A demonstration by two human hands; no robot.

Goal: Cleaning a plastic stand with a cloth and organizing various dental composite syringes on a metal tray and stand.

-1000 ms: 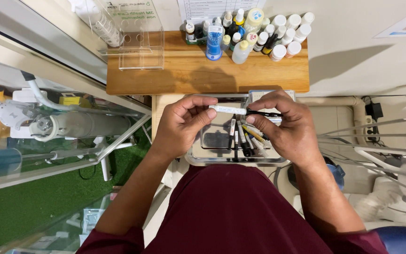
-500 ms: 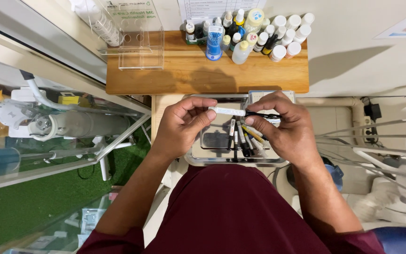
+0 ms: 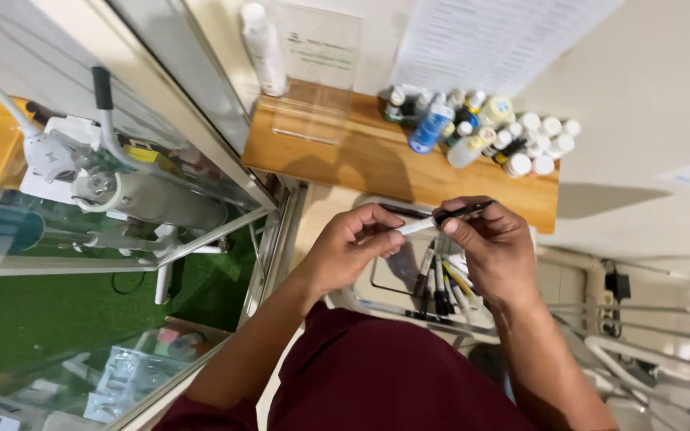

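Note:
Both my hands hold one slim syringe-like tube (image 3: 429, 223) with a white barrel and a black end, level above a metal tray (image 3: 385, 297). My left hand (image 3: 353, 249) pinches the white end between thumb and fingers. My right hand (image 3: 493, 249) grips the black end, which pokes out past its fingers. In the tray below lie several more thin tubes and pens (image 3: 441, 279), partly hidden by my hands.
A wooden shelf (image 3: 345, 164) on the wall carries a cluster of small bottles (image 3: 481, 136) with a blue one among them, a clear stand (image 3: 313, 80) and a white bottle (image 3: 263, 48). A glass cabinet (image 3: 105, 207) stands left; hoses and pipes (image 3: 632, 351) hang right.
The view has tilted and shifted, so the shelf and tray now sit askew. My hands still hold the tube between them, the right fingers slightly reworked around the black end.

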